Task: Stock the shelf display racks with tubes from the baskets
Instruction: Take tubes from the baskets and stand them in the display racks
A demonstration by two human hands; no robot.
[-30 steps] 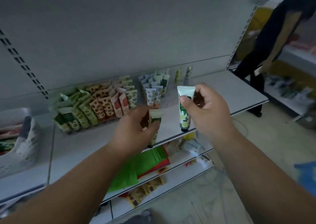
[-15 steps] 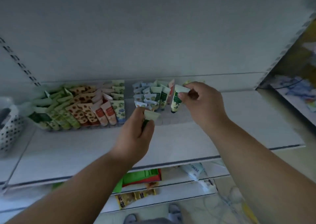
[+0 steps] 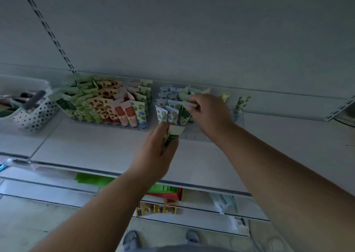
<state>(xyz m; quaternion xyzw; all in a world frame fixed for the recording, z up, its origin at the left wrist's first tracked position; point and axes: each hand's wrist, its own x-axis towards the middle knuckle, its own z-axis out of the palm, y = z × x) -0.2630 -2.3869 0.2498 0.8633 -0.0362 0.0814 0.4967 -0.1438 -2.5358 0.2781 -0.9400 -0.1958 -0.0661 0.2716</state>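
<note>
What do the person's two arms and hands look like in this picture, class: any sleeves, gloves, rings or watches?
Both forearms are bare to the frame's edge, so no sleeves show. The left hand and right hand wear no gloves. No ring, watch or bracelet is visible on the parts shown.

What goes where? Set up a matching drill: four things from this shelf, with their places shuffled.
Things:
1. white dotted basket
2. orange spotted tubes
3. tube in left hand
4. tube in right hand

Places:
A. at the right rack's green row
B. far left on the shelf
C. in the left rack
D. in front of the racks, off the shelf

Pairs: 1-B, 2-C, 3-D, 4-A
</note>
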